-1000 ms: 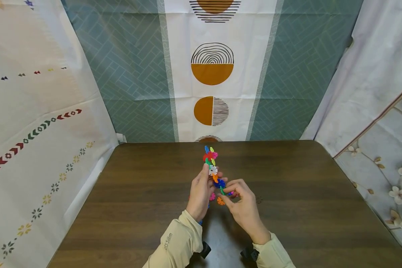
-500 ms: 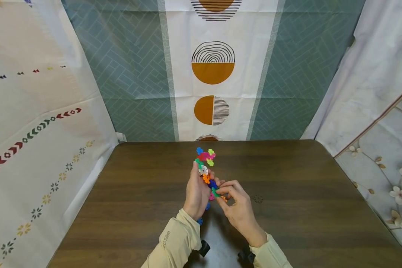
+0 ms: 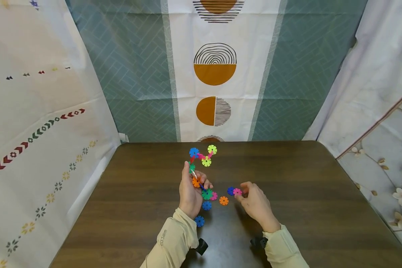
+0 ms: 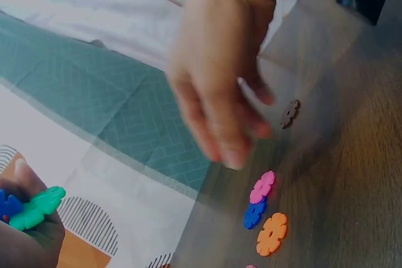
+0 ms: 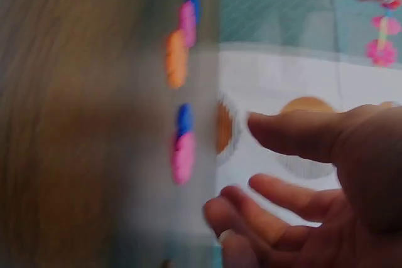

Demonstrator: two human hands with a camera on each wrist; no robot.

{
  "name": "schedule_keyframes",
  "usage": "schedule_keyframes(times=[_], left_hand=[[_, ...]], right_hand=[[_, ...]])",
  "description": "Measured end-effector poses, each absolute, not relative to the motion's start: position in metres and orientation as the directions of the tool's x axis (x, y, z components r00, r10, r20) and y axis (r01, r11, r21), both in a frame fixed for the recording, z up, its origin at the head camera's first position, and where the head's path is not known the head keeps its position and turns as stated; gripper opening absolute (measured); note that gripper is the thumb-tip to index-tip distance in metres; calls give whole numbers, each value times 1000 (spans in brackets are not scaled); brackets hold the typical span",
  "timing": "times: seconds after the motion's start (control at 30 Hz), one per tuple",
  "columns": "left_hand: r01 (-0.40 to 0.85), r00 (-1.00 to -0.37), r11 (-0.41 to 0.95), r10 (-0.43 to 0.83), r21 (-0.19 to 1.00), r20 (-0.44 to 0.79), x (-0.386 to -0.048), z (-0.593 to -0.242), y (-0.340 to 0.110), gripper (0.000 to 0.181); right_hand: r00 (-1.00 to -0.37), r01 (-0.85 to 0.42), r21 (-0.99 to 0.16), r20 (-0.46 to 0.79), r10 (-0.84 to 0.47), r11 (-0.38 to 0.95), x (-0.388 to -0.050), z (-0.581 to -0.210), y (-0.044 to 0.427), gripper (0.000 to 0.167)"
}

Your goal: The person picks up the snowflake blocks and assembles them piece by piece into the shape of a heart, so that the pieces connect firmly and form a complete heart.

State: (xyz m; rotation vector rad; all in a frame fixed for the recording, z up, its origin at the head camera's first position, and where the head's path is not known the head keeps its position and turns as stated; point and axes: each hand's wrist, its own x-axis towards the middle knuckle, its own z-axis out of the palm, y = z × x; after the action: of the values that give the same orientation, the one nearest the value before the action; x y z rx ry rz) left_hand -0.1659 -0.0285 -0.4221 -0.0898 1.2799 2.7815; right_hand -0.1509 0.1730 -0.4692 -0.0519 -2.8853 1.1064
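Observation:
My left hand (image 3: 191, 191) grips a chain of interlocking plastic flower discs, raised above the table. A green disc (image 3: 207, 194) forms its lower end, also seen as the green disc (image 4: 38, 208) in the left wrist view. An orange disc (image 3: 196, 181) sits by the fingers; two yellow-green discs, pink and red ones and a blue disc (image 3: 194, 152) make up the far end. My right hand (image 3: 257, 204) holds nothing, fingers apart, above the table beside a pink disc (image 3: 237, 191) and a dark blue disc (image 3: 230, 191). The right wrist view shows the thumb apart from the fingers.
Loose on the brown table (image 3: 308, 208) lie an orange disc (image 3: 223, 200), a pink disc (image 3: 214, 196) and two blue discs, one of them (image 3: 199, 221) near my left sleeve. A dark brown disc (image 4: 290, 113) lies under the right hand. Printed cloths hang around the table.
The right hand has let go of the chain's green end disc and moved right, toward the loose pink disc. My left hand has shifted slightly left and turned the chain.

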Motion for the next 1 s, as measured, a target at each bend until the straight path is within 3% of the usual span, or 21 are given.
schedule_keyframes(times=[0.17, 0.4, 1.0], left_hand=[[-121, -990, -677, 33, 726, -135, -166, -423, -29, 53], [-133, -989, -696, 42, 706, -145, -168, -425, -29, 52], [-127, -987, -740, 30, 661, -156, -171, -428, -31, 50]], right_hand=[[-997, 60, -576, -80, 17, 815, -161, -484, 178, 54], [-996, 78, -511, -75, 46, 856, -169, -491, 176, 36], [-989, 119, -588, -143, 43, 800, -170, -491, 185, 16]])
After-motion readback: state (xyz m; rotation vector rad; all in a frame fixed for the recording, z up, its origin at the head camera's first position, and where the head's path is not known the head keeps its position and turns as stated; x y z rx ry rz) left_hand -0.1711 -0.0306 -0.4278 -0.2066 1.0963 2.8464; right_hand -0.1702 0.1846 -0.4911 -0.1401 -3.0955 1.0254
